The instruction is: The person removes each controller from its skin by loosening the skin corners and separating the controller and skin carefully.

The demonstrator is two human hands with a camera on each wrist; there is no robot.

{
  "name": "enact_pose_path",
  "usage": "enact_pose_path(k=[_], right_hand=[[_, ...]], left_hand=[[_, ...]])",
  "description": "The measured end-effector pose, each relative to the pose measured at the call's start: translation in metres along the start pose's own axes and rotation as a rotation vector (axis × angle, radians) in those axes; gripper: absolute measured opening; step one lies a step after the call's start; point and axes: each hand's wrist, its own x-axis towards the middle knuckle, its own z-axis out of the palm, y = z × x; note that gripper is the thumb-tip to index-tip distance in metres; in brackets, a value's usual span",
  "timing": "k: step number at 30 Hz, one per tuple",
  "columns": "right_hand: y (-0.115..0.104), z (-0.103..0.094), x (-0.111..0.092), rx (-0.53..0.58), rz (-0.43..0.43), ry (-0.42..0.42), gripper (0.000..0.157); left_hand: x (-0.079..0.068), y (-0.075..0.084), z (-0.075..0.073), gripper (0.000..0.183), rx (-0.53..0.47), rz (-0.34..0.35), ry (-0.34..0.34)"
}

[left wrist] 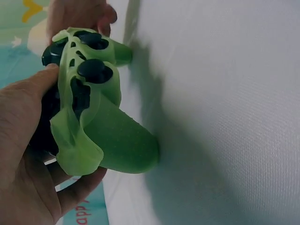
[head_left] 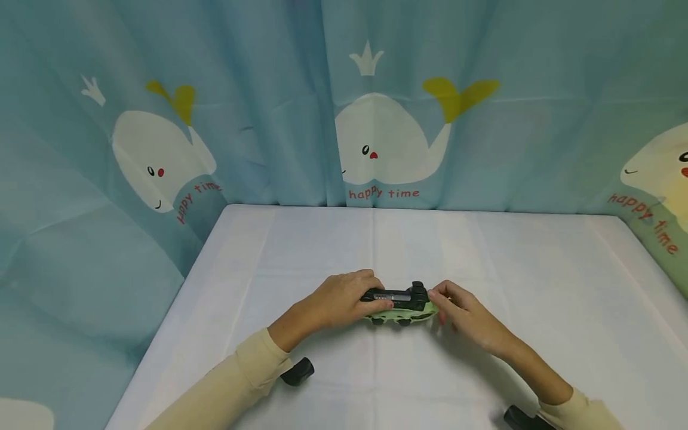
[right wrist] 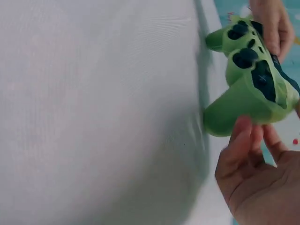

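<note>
A black game controller (head_left: 395, 295) stands on its grips on the white table, top edge upward. A light green silicone cover (left wrist: 126, 136) wraps its face and both grips; the black thumbsticks (left wrist: 95, 70) poke through it. At the left end in the left wrist view, the cover's edge hangs loose and crumpled, away from the black body. My left hand (head_left: 346, 298) grips the left end, thumb on one side and fingers on the other. At the right end, my right hand (head_left: 467, 313) pinches the cover's edge with thumb and fingertips (right wrist: 243, 124).
A white cloth covers the table (head_left: 322, 239). Behind and at the sides hangs a blue curtain (head_left: 269, 119) printed with whales. A black object (head_left: 298, 371) shows by the left sleeve, and another dark object (head_left: 524, 418) by the right sleeve.
</note>
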Motion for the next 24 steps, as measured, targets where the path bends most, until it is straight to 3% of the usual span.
enact_pose_path(k=[3,7,17,24], right_hand=[[-0.005,-0.003,-0.001,0.135,0.077,-0.084,0.026],[-0.008,-0.008,-0.002,0.225,0.147,-0.124,0.029],[-0.004,-0.017,0.002,0.201,0.118,-0.207,0.027],[-0.005,-0.014,0.007,0.155,0.089,-0.177,0.014]], left_hand=[[0.0,-0.002,0.0,0.045,0.001,-0.013,-0.006],[0.0,0.0,0.001,0.046,0.003,-0.006,-0.004],[-0.001,0.0,0.003,0.044,0.013,0.007,0.015],[0.0,-0.001,0.005,0.044,0.016,0.017,0.036]])
